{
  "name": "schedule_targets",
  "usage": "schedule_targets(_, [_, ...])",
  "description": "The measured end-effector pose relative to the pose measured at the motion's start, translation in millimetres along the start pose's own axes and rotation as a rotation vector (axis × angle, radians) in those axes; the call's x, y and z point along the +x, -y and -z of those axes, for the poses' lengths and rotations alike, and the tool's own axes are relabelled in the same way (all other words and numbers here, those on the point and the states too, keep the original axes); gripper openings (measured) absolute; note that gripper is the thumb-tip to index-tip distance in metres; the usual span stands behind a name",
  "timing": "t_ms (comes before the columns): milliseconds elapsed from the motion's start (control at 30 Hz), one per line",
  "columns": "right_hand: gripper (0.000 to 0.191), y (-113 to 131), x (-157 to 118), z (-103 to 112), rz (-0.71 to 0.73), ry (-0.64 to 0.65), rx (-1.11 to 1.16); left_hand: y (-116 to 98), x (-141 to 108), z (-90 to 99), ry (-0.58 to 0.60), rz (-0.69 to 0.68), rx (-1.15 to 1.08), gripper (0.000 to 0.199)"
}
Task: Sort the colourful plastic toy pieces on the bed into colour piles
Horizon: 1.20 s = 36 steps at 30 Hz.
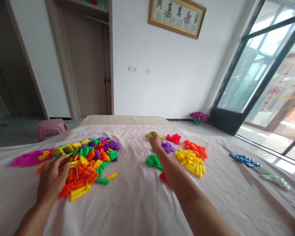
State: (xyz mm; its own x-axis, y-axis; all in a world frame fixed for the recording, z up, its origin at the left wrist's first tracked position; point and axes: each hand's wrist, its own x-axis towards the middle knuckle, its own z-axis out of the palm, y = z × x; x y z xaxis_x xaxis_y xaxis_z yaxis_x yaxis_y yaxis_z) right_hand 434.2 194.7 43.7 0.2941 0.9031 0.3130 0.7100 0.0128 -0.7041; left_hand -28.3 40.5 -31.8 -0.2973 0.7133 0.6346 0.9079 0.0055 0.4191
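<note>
On the left lies a mixed pile of coloured plastic tube pieces (85, 172), in orange, yellow, green, purple and red. My left hand (52, 177) rests against its left side, thumb and fingers apart; some fingertips are hidden among the pieces. My right arm reaches far forward. At its end, my right hand (155, 140) is closed over a small group of yellow-green pieces (159, 135); what its fingers hold is hidden. Around that hand lie purple pieces (168, 147), red pieces (173, 139) and green pieces (154, 161). A few more red pieces (164, 178) are partly covered by my forearm.
Beyond my right forearm are yellow pieces (190, 162) and orange pieces (196, 149). Farther right lie blue pieces (244, 160) and pale translucent pieces (272, 178). A magenta plastic tray-like item (27, 159) sits left of the pile. A pink stool (52, 128) stands beyond the cloth-covered surface (127, 200).
</note>
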Motion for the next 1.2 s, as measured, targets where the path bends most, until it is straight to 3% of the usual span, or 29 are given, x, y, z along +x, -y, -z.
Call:
schedule_targets(133, [0.042,12,-40,-20,0.156,0.129,0.049,-6,0,4.8,-0.004,-0.003,-0.031,0.053])
schedule_targets(367, [0.049,59,-117,-63,0.489,0.387,0.141,-13,-2,7.5,-0.029,0.034,-0.106,0.053])
schedule_targets(533, [0.054,76,-142,-84,0.657,0.439,0.132,-11,-2,6.6,-0.030,0.012,-0.120,0.048])
schedule_targets(633, [0.046,74,-144,-87,0.615,0.418,0.097,-11,-2,6.5,-0.042,0.004,-0.103,0.048])
schedule_targets(967, [0.041,60,-147,-86,0.410,0.356,0.171,-5,-2,2.1,-0.046,-0.005,-0.051,0.053])
schedule_targets(1067, [0.040,59,-146,-67,0.379,0.372,0.163,-5,-2,1.8,-0.046,-0.018,-0.056,0.054])
schedule_targets(1200, [0.039,61,-127,-18,0.385,0.384,0.010,-6,-2,2.7,-0.037,0.007,-0.058,0.054])
